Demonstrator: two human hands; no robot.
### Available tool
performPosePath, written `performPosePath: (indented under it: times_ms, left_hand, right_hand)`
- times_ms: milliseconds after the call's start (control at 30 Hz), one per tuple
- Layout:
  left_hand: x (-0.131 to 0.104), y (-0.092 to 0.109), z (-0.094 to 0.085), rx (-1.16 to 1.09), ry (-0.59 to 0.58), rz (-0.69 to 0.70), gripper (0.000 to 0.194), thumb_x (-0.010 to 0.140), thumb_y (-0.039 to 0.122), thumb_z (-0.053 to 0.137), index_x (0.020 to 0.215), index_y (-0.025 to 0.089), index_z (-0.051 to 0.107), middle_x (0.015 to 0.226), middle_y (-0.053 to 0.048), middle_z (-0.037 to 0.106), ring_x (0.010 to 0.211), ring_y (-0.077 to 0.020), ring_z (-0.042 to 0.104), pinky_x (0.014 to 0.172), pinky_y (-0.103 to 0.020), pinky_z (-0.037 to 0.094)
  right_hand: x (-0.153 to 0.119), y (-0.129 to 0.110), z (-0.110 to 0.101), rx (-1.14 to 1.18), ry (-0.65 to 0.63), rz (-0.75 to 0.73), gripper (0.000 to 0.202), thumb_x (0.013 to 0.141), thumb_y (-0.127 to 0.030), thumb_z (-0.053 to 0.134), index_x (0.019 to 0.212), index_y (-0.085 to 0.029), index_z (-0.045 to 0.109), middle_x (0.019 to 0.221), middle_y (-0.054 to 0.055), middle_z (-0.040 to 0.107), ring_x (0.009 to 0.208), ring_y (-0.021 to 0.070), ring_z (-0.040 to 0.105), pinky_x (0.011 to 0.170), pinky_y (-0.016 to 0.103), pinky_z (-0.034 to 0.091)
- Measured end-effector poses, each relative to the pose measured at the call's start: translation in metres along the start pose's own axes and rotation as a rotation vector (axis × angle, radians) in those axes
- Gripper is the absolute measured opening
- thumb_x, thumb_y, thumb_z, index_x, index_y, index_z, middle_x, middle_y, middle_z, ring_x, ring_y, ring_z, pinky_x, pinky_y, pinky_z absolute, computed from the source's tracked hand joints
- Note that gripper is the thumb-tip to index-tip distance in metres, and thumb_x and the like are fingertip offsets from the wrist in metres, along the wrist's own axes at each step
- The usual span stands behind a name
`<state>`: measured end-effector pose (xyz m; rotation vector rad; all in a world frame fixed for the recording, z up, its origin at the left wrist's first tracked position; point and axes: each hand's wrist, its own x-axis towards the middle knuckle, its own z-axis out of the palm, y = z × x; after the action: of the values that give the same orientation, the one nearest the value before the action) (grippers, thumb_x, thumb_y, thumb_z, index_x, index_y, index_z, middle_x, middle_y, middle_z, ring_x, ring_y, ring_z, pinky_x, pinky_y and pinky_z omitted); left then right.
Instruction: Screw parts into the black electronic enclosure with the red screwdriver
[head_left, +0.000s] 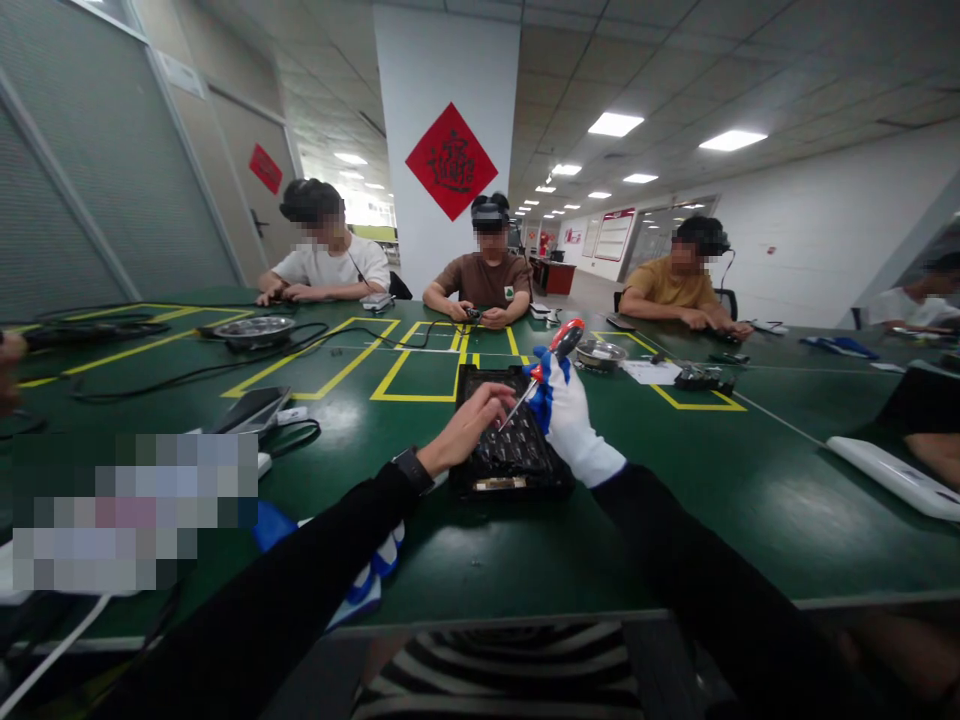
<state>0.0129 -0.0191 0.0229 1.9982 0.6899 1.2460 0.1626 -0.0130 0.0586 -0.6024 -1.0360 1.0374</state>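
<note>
A screwdriver [568, 338] with a red and black handle is held in my right hand [559, 400], which wears a white and blue glove. Its shaft slants down to the left, over a black tray [555, 482] with small metal pieces in it. My left hand [471, 425] is bare, with a dark band at the wrist. Its fingers are bent close together beside the screwdriver's tip, over the tray. Whether they pinch the tip or a small part is too small to tell.
White and blue gloves [367, 585] lie by my left forearm. Round metal dishes [259, 328] [600, 352], cables, a white paper [649, 372] and a white device [892, 475] are on the green table [720, 500]. Several people sit around it.
</note>
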Motion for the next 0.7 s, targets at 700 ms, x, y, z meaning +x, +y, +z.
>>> performPosePath:
  times_ms: [700]
  left_hand:
    - [-0.007, 0.011, -0.002, 0.106, -0.398, -0.174, 0.045, 0.080, 0.047, 0.051, 0.064, 0.008, 0.065, 0.054, -0.001, 0.053, 0.050, -0.0064, 0.042, 0.049, -0.019, 0.030]
  right_hand:
    - [-0.025, 0.023, -0.010, 0.137, -0.313, 0.240, 0.042, 0.075, -0.050, 0.060, 0.104, -0.019, 0.054, 0.072, 0.002, 0.062, 0.062, 0.0116, 0.059, 0.056, 0.023, 0.050]
